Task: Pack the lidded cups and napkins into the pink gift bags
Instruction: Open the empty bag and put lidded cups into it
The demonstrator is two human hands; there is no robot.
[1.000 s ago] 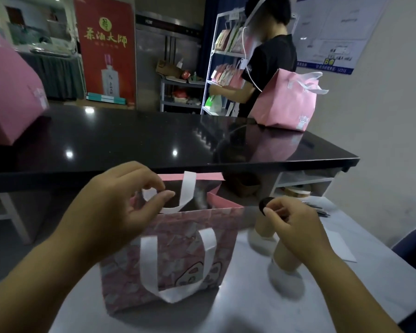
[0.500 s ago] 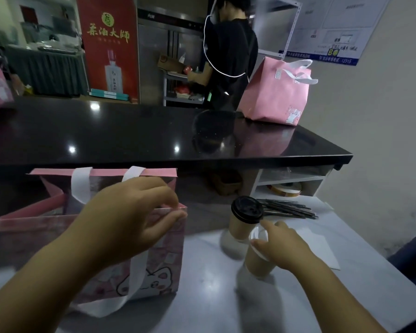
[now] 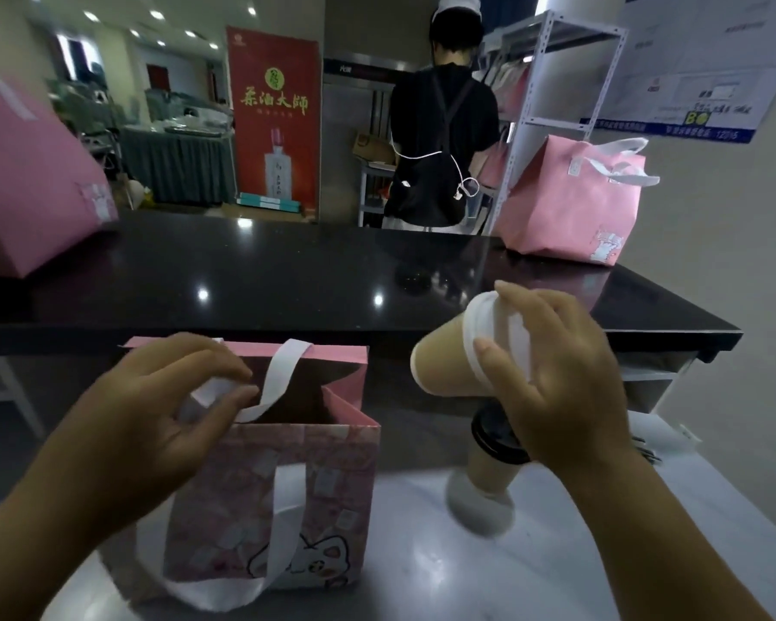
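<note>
An open pink gift bag (image 3: 283,495) with a rabbit print and white ribbon handles stands on the grey worktop. My left hand (image 3: 166,410) pinches its rear white handle at the bag's mouth. My right hand (image 3: 552,378) grips a tan paper cup with a white lid (image 3: 444,365), lifted and tipped sideways, to the right of the bag's mouth. Below that hand a second tan cup with a black lid (image 3: 493,468) stands on the worktop. I see no napkins for certain.
A raised black counter (image 3: 287,280) runs across behind the bag. On it sit a pink bag at the right (image 3: 570,203) and another at the left edge (image 3: 28,181). A person in black (image 3: 440,141) stands beyond, back turned. A metal shelf rack (image 3: 556,82) is behind.
My right hand has lifted the white-lidded cup off the worktop and tipped it toward the bag. The left hand keeps hold of the bag's handle; the view has shifted.
</note>
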